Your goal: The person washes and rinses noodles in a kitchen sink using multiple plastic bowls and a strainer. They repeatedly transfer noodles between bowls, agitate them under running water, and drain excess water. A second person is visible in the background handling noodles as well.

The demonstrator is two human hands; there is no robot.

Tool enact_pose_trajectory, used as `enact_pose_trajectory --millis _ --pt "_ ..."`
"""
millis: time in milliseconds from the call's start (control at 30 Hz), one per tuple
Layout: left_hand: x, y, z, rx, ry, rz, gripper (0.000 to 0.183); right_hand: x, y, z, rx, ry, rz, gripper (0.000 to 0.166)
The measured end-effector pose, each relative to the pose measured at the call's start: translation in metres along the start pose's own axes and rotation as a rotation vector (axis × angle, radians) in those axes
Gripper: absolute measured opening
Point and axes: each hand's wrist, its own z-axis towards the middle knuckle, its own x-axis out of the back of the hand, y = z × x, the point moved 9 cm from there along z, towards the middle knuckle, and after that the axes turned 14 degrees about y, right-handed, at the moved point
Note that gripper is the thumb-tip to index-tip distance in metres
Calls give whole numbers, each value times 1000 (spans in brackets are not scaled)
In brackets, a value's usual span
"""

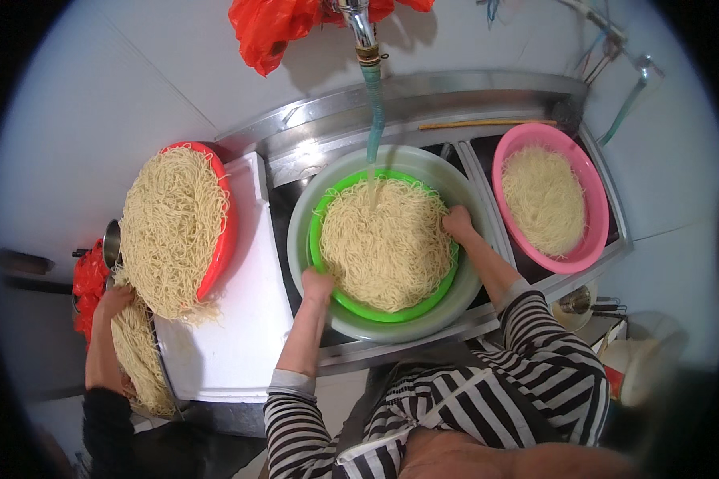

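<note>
A bright green basin (315, 242) heaped with pale noodles (389, 251) sits inside a larger grey-green tub (296, 239) in the sink. Its lower left rim is gripped by my left hand (318, 284). On the opposite side, my right hand (458, 223) holds the upper right rim, its fingertips partly hidden against the noodles. From a chrome tap (356, 24), a ribbed teal hose (374, 108) hangs over the basin. A stream of water (372, 185) runs from it onto the noodles.
To the left, a red basin (224, 239) piled with noodles stands on a white foam board (233, 353). Another person's hand (118, 299) touches noodles (135, 341) beside it. A pink basin (596, 197) of thin noodles rests at right, near a wooden stick (485, 124).
</note>
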Motion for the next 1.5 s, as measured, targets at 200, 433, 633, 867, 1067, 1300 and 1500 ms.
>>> enact_pose_trajectory --millis 200,433,633,867,1067,1300,1500 --pt "20 28 -42 151 -173 -295 24 87 -84 -26 457 95 -309 27" --pt "32 65 -95 138 -305 -402 22 189 -142 -41 459 11 -570 29" --pt "-2 115 -152 161 -374 -506 19 263 -113 -22 374 79 -396 29" --pt "-68 123 -163 86 -329 -423 23 305 -41 4 448 312 -202 32" --pt "-86 158 -166 -38 -300 -282 34 308 -17 25 707 287 51 49" --pt "-129 217 -83 -80 -443 -293 54 295 -19 24 561 155 70 53" --pt "-161 287 -48 -419 -315 -139 44 301 -16 24 570 153 113 52"
